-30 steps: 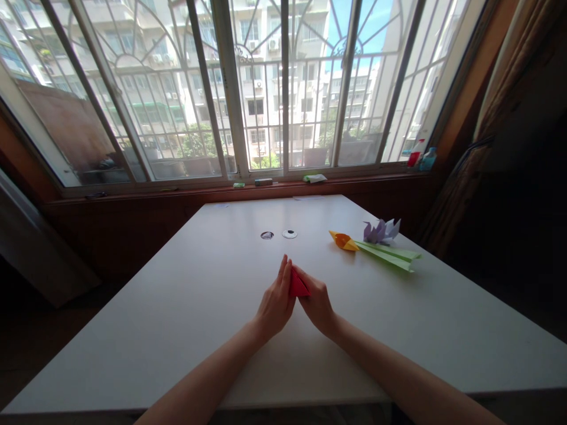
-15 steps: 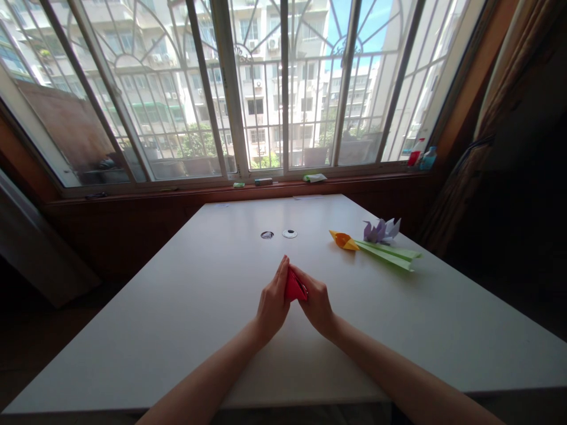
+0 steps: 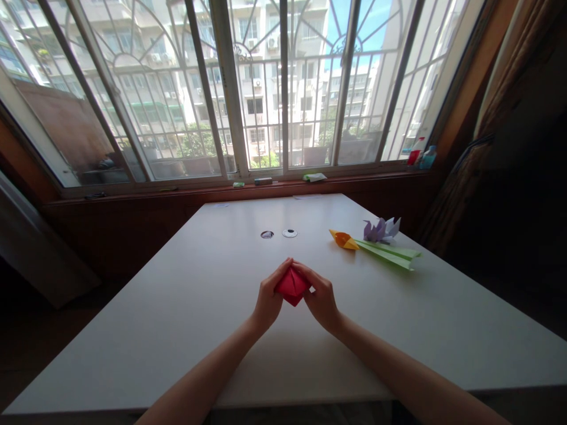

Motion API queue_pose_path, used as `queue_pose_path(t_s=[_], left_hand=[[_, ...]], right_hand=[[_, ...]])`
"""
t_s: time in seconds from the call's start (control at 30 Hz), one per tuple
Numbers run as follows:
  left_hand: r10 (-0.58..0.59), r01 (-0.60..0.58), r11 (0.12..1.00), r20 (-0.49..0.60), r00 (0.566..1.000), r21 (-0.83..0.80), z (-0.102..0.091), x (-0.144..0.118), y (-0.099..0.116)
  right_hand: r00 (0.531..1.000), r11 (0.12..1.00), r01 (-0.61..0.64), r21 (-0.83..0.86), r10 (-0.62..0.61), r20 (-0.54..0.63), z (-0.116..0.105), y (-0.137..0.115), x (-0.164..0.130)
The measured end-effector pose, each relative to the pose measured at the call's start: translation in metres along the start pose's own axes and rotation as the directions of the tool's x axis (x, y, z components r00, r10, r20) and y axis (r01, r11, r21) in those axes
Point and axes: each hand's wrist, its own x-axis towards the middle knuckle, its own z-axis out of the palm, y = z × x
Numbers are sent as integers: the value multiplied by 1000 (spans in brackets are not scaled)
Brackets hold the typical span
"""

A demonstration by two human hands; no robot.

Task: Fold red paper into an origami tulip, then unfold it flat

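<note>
A folded red paper (image 3: 292, 285) is gripped between both hands above the near middle of the white table (image 3: 177, 307), the left hand (image 3: 267, 301) closed on its left side and the right hand (image 3: 322, 300) closed on its right. The fingertips of the two hands nearly meet over its far top edge. The paper is seen as a diamond, one corner pointing down toward the person and its broad face turned up; neither hand is nearer to it than the other, since it lies squarely between them. Well apart to the right, an orange paper flower (image 3: 344, 239) on a green paper stem (image 3: 390, 255) is laid flat, with a purple paper flower (image 3: 381, 230) just behind it (the stem runs toward the right). No writing can be read anywhere.
</note>
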Motion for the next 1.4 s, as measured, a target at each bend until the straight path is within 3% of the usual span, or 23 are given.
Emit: queue_pose_path(t_s=[0.1, 0.23, 0.43, 0.67, 0.8, 1.07, 1.4], left_hand=[[-106, 108, 990, 31, 994, -85, -3, 4, -7], [-164, 173, 970, 68, 984, -173, -5, 8, -13], [-291, 359, 879, 243, 925, -314, -6, 6, 1], [-304, 434, 736, 320, 897, -519, -6, 3, 13], [-324, 496, 674, 384, 864, -548, -4, 5, 13], [-492, 631, 617, 395, 775, -469, -3, 4, 4], [-558, 633, 626, 306, 772, -456, -9, 8, -1]], right_hand=[[1000, 999, -21, 28, 21, 3, -1, 1, 1], [999, 997, -52, 63, 51, 9, -1, 4, 3], [998, 994, -63, 93, 64, -10, -2, 8, 5], [999, 995, -46, 93, 45, 7, -4, 5, 6], [999, 995, -32, 91, 31, 7, -4, 4, 5], [998, 997, 26, 70, -30, 54, -2, 8, 1], [996, 998, 47, -39, -44, 79, 1, 9, 6]])
